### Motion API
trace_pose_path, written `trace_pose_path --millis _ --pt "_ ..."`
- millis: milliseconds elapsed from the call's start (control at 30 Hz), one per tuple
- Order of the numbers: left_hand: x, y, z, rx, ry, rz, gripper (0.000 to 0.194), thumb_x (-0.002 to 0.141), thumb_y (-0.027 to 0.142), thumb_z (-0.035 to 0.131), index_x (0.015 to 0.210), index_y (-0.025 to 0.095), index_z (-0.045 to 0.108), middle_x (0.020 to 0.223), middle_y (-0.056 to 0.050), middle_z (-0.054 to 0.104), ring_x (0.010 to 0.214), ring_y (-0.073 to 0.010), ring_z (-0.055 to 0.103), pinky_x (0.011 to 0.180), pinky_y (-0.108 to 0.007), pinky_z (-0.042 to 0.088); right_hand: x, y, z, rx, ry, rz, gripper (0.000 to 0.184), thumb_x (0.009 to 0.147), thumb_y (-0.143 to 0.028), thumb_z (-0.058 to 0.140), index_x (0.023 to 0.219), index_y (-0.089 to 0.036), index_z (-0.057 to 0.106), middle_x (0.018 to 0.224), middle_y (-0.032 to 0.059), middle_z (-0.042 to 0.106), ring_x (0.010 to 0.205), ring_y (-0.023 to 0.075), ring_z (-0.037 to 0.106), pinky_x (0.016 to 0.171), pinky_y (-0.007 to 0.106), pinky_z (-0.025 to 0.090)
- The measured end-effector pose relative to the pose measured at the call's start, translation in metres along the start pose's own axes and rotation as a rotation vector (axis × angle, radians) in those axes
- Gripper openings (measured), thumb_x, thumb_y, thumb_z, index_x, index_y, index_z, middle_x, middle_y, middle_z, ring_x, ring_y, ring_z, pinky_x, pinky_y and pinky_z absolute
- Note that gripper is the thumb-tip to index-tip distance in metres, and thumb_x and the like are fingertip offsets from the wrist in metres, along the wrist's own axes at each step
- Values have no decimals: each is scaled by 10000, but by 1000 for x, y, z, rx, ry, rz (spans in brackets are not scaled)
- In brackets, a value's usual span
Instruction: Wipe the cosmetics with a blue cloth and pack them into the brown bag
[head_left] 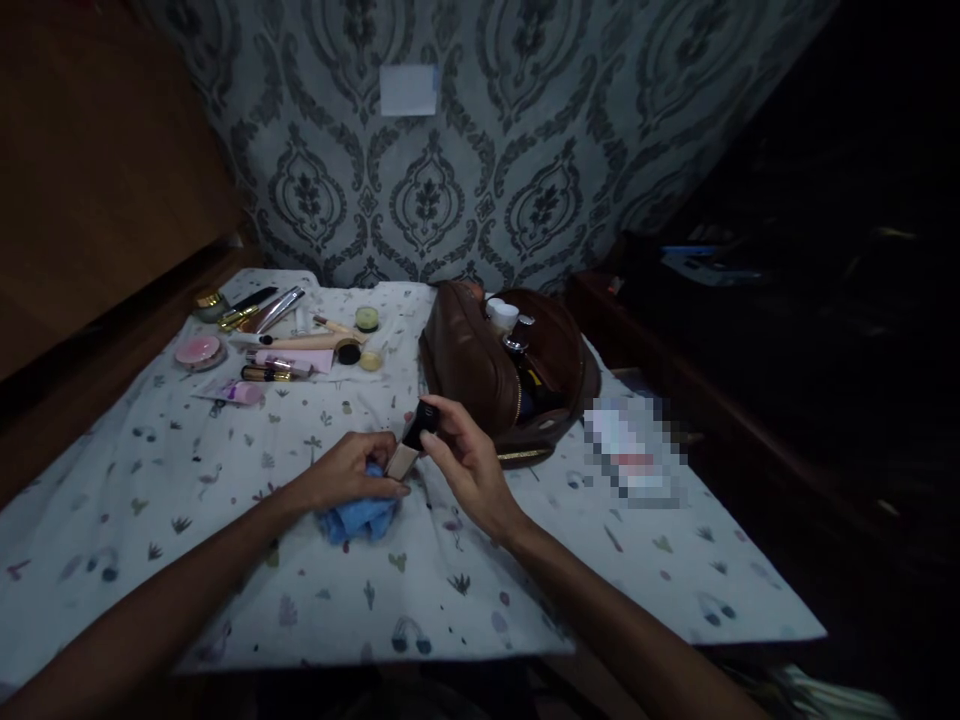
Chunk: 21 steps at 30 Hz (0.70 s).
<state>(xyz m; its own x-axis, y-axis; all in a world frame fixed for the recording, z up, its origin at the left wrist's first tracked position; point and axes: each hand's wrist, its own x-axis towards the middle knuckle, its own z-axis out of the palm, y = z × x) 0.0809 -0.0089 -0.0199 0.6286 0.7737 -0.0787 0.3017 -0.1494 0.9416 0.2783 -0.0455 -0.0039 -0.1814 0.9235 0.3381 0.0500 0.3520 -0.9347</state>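
A foundation bottle [403,461] with beige contents and a black cap is held tilted between my two hands, above the cloth-covered table. My left hand [358,468] grips its lower end, with a crumpled blue cloth [360,519] bunched under the fingers; whether those fingers also hold the cloth is hard to see. The fingers and thumb of my right hand [466,462] are closed on the black cap end. Just beyond my right hand stands an unzipped brown cosmetic bag [469,360], with white-capped and dark containers inside.
Makeup brushes, tubes and small jars lie at the back left, beside a pink round compact [200,351]. A blurred-out flat item [634,450] lies right of the bag. The patterned sheet [300,610] covers the table; a wallpapered wall [420,190] rises behind.
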Motion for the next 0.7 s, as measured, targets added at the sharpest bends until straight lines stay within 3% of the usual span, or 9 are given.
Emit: trace_pose_path --millis 133,333,467,567,633,700 --pt "-1 4 2 171 44 46 331 708 453 735 768 185 550 687 58 479 676 -128 464 631 -238 366 -3 -15 -7 -102 -52 -34 365 935 -327 572 1279 -224 507 1125 65 656 967 183 648 812 297 530" --pt "-6 22 20 432 215 139 313 795 438 658 716 213 455 607 78 479 563 -107 477 557 -218 326 -10 -54 -34 -479 -66 -44 378 873 -311 673 1209 -216 527 1027 50 641 819 170 622 679 270 506" --pt "1 42 33 513 265 222 343 814 518 657 778 221 490 575 71 501 493 -109 503 501 -215 310 -8 -85 -53 -491 -86 77 354 881 -300 654 1199 -225 519 941 24 655 782 169 633 664 274 516" --pt "14 62 39 526 300 328 358 817 535 671 785 220 503 558 69 503 478 -110 511 483 -214 299 -2 -110 -69 -491 -59 92 297 858 -275 668 1130 -216 565 965 31 674 810 177 645 663 272 532" --pt "23 78 43 486 305 377 354 832 542 667 846 215 532 587 64 537 499 -113 537 488 -208 321 2 -127 -84 -508 -22 76 227 841 -272 687 1043 -210 605 938 27 678 817 183 654 663 273 538" --pt "31 91 49 440 265 393 372 868 534 637 1036 210 562 645 56 593 532 -118 580 499 -203 357 6 -144 -102 -522 68 49 206 830 -281 710 1010 -216 633 903 18 681 814 192 662 674 289 546"
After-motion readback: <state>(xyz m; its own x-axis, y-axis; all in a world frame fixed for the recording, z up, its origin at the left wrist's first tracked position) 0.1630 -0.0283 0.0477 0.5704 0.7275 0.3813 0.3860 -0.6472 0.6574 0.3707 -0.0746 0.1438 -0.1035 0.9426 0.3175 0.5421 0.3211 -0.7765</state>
